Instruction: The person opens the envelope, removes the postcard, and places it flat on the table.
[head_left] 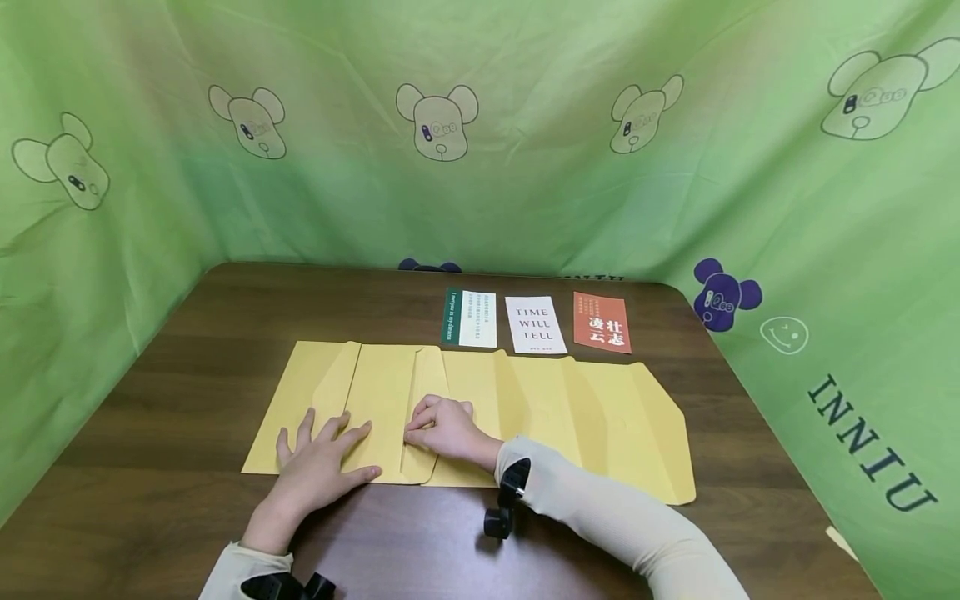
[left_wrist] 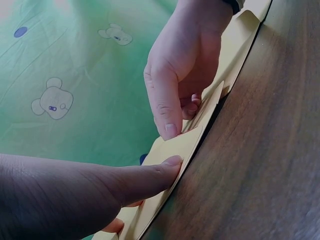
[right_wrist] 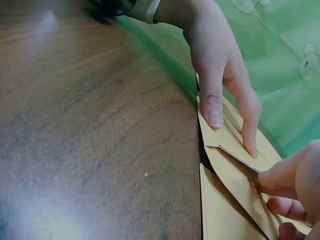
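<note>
Off-white sleeves (head_left: 618,510), black wrist mounts (head_left: 516,479)

The long sleeves are plain, with soft creases along the right arm. A black mount sits at each cuff (head_left: 507,457), the right one bearing a stubby, rounded black piece (head_left: 495,524). Both hands (head_left: 321,468) are bare.

Envelopes (head_left: 382,375) partly hidden by left hand (head_left: 322,462). Green-white card (head_left: 478,321) near tabletop's (head_left: 150,450) far edge: print too small. Near edge cut off.
</note>
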